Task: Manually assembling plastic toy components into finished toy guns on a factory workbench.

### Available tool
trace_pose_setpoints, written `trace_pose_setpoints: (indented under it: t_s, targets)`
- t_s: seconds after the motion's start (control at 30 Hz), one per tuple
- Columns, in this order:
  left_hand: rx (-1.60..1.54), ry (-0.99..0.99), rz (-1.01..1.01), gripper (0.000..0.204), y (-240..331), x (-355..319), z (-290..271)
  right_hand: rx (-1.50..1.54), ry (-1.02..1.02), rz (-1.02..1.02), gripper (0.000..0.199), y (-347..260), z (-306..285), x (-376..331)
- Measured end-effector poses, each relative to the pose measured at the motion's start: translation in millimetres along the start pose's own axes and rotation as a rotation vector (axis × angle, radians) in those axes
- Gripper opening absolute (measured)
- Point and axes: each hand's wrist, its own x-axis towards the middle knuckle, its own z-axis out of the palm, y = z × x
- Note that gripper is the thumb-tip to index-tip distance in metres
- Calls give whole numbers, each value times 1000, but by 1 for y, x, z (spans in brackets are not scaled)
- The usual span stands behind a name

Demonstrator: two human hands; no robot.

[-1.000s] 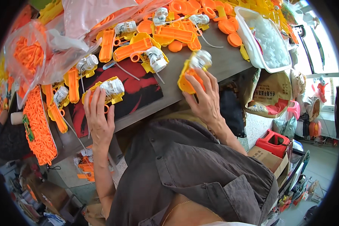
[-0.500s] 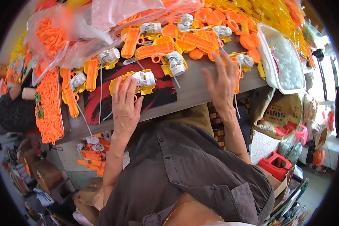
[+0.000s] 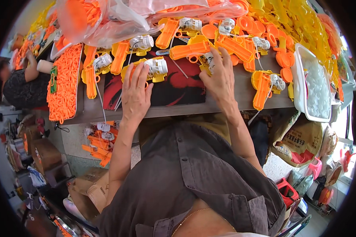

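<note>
The left hand lay over the left end of a yellow toy on the dark mat, its grip impossible to tell. The right hand, nearer a second toy just beyond, covered its white end, closure hidden; its orange handle ran leftward, roughly along the table edge.

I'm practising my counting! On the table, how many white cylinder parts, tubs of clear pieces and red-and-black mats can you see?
White cylinder parts: 8
Tub of clear pieces: 1
Red-and-black mat: 1
Total in view: 10
</note>
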Motion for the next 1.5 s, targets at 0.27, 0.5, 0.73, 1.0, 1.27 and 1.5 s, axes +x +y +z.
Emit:
trace_pose_setpoints:
  t_s: [0.27,0.5,0.73,1.0,1.27,1.5]
  targets:
    - [-360,216,-51,48,17,6,-12,431,-63,-10,61,-5,-71,-8]
    - [-1884,-459,-285,57,107,-11,-16,648,-282,-14,66,-34,-124,-14]
    - [-1316,-494,-260,44,78,-48,-29,537,-485,-19,64,30,-59,1]
    - [43,81,-178,47,-3,-44,-24,221,-382,-368,62,15,-9,27]
    - [21,117,-204,44,-15,-48,-21,215,-329,-446,61,4,-19,18]
    - [-403,175,14,26,42,24,-25,-83,21,-185,45,43,-85,4]
